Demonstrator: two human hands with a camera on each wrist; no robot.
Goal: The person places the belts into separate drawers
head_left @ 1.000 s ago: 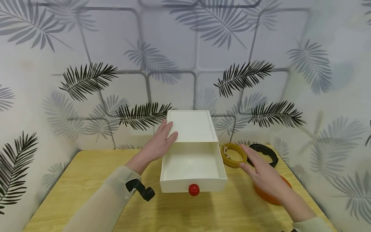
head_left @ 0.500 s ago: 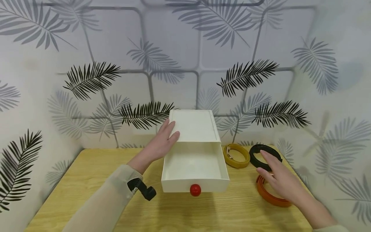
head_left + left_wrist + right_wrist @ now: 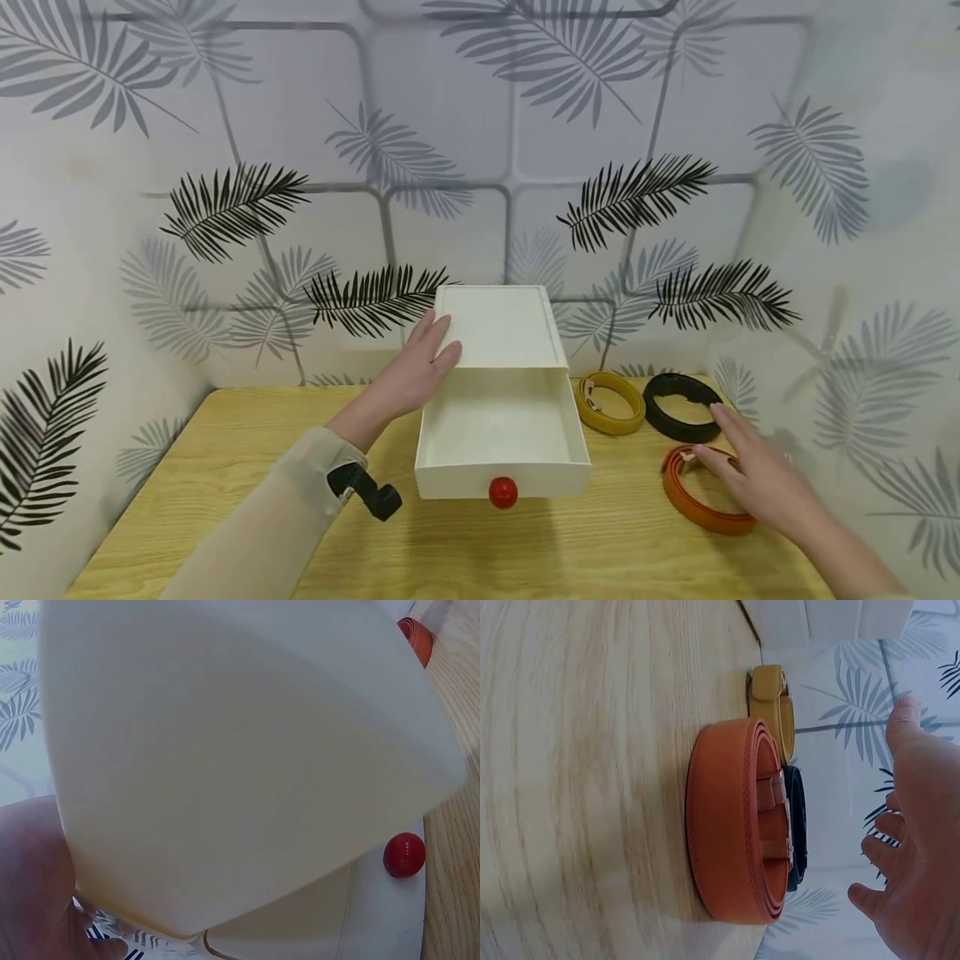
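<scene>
A white box (image 3: 498,325) stands at the middle of the table, its white drawer (image 3: 502,479) pulled out with a bare inside and a round red knob (image 3: 503,492). My left hand (image 3: 412,371) rests on the box's left upper edge, fingers extended. To the right lie three coiled belts: a yellow belt (image 3: 577,404), a black belt (image 3: 678,429) and an orange belt (image 3: 693,504). Over the orange belt's right side hovers my right hand (image 3: 765,479), fingers extended and holding nothing. The right wrist view shows this hand (image 3: 922,840) apart from the orange belt (image 3: 727,825).
The wooden table (image 3: 247,467) carries the box and belts. Behind it rises a wall (image 3: 442,100) with a leaf pattern, which also closes in both sides. A black wrist camera mount (image 3: 367,492) sticks out from the left sleeve (image 3: 277,508).
My right hand has moved right and toward me, from beside the yellow belt, past the black belt, to above the orange one. The left hand and box stay put.
</scene>
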